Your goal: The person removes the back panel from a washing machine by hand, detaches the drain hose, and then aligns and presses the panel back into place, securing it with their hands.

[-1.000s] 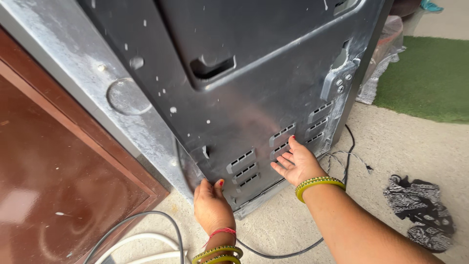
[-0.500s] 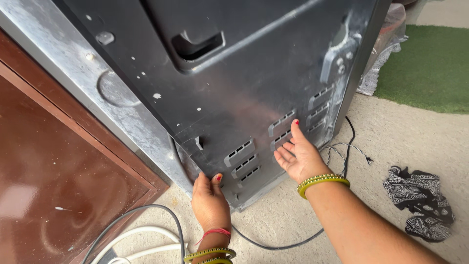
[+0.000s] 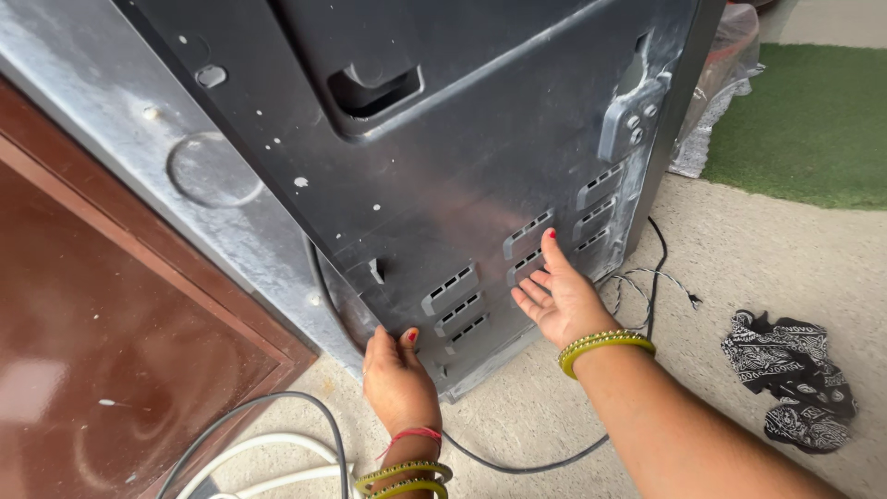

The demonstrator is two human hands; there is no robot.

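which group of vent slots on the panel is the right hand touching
The middle group of vent slots: the right hand has its fingertips on it. The left group and right group are untouched.
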